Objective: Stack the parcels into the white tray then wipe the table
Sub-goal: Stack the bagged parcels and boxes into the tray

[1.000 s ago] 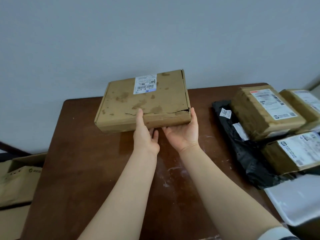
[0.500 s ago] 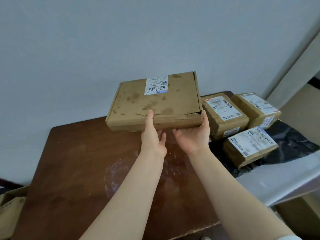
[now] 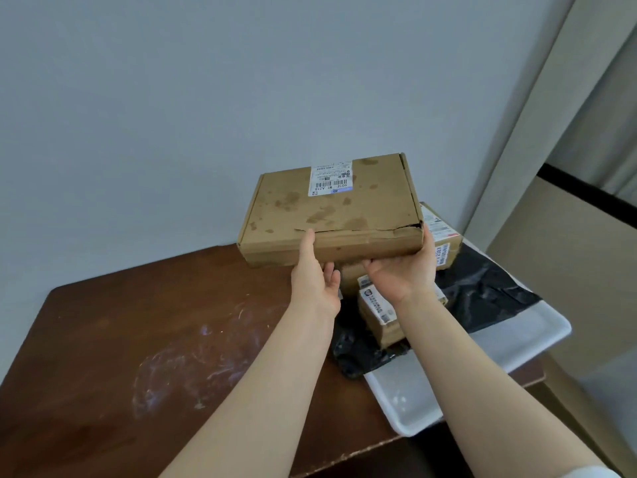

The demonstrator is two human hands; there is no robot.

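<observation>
A flat, stained cardboard parcel [image 3: 331, 212] with a white label is held in the air by its near edge. My left hand [image 3: 315, 277] grips that edge with the thumb on top. My right hand [image 3: 403, 270] cups the right corner from below. The parcel hovers over several small brown parcels [image 3: 381, 313] and a black plastic mailer [image 3: 482, 294]. These lie in the white tray [image 3: 406, 401] at the table's right end. The held box hides most of the small parcels.
The dark brown table [image 3: 120, 339] carries white smears left of centre. A pale wall rises right behind it. The tray overhangs the table's right edge, beside a beige panel [image 3: 568, 270].
Both hands have carried the flat parcel to the right, from above the table's middle to above the parcels in the tray. The view has swung right as well.
</observation>
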